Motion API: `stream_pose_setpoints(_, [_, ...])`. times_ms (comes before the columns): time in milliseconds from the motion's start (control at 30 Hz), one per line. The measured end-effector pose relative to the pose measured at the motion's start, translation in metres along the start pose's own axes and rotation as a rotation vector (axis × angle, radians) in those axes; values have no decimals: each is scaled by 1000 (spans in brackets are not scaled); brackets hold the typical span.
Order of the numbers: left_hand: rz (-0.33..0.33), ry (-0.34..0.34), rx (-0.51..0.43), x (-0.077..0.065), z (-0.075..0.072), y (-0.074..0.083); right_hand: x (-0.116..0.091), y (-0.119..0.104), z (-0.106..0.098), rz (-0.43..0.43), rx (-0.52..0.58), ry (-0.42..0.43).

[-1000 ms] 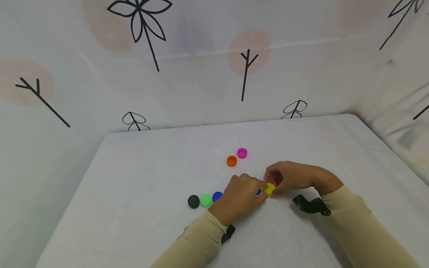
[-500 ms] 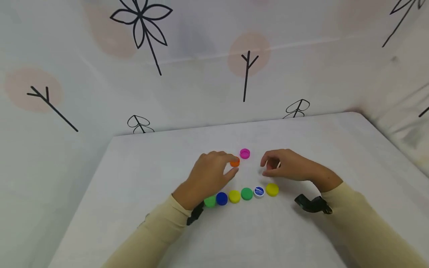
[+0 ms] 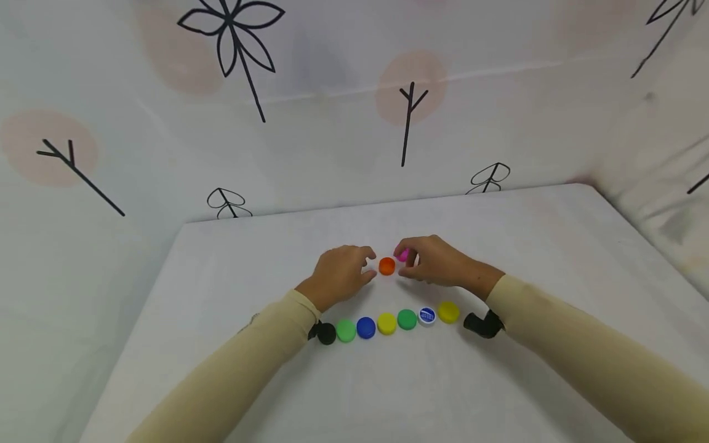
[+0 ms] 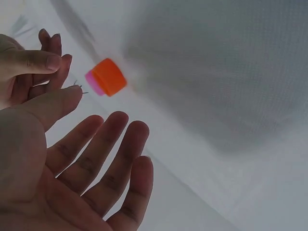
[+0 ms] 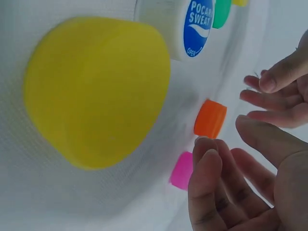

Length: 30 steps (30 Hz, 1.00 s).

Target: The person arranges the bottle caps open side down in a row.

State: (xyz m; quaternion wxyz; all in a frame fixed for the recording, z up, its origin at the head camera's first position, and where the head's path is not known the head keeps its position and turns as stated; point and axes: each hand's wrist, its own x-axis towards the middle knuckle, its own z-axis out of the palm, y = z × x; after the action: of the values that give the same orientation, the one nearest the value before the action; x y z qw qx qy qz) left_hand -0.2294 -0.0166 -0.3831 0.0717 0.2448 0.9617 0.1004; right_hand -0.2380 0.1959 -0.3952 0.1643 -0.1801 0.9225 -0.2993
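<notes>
An orange bottle cap (image 3: 386, 266) lies between my two hands, hollow side up. My left hand (image 3: 338, 277) hovers to its left, fingers spread and thumb apart, with nothing in its grasp. Behind my right hand (image 3: 437, 261) a pink bottle cap (image 3: 403, 254) is partly hidden. In the right wrist view, bent right fingers (image 5: 207, 183) overlap the pink cap (image 5: 182, 171), and the thumb stands apart from them. No cap shows between them. The left wrist view has the orange cap (image 4: 110, 77) beyond the left fingertips, with the pink one peeking out behind it.
Nearer me runs a row of caps: black (image 3: 327, 333), light green (image 3: 346, 331), blue (image 3: 366, 328), yellow (image 3: 387, 323), green (image 3: 407, 319), white with a blue label (image 3: 427, 316) and a larger yellow one (image 3: 448, 312). A white cloth (image 3: 354, 394) covers the table.
The larger yellow cap was let go at the row's right end. My left hand went from the row to the orange cap, then drew slightly left. My right hand moved up-left to the pink cap.
</notes>
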Motion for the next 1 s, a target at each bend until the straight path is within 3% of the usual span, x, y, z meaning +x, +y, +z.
stream_pose_setpoints(267, [-18, -78, -82, 22, 4, 4, 9, -5, -3, 66, -50, -31])
stream_pose_setpoints(567, [-66, -104, -93, 18, 13, -1, 24, -14, 14, -7, -140, 5])
stream_pose_setpoints(1000, [-49, -109, -116, 18, 12, -4, 26, -20, 19, 32, -151, 20])
